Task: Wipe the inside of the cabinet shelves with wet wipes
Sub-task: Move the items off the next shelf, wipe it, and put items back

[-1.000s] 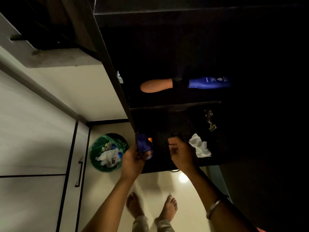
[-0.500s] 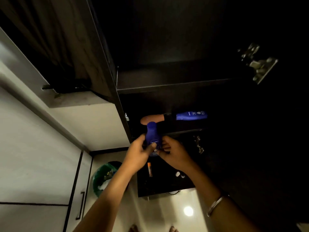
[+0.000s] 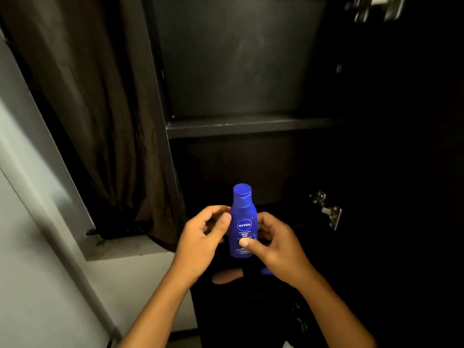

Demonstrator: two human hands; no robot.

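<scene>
Before a dark cabinet point(image 3: 241, 71), left hand point(image 3: 200, 243) and right hand point(image 3: 278, 247) clasp an upright blue bottle point(image 3: 243, 222) labelled "NIVEA Body Milk".

Body-milk bottle point(image 3: 243, 222) upright, centre foreground, between the left hand point(image 3: 200, 243) and right hand point(image 3: 277, 249), in front of the open cabinet. Cabinet shelf point(image 3: 251, 125) above and behind the bottle. Curtain point(image 3: 100, 109) left of the cabinet's side panel point(image 3: 160, 121). Door hinge point(image 3: 326, 209) right of the bottle; second hinge point(image 3: 374, 7) at upper right.
</scene>
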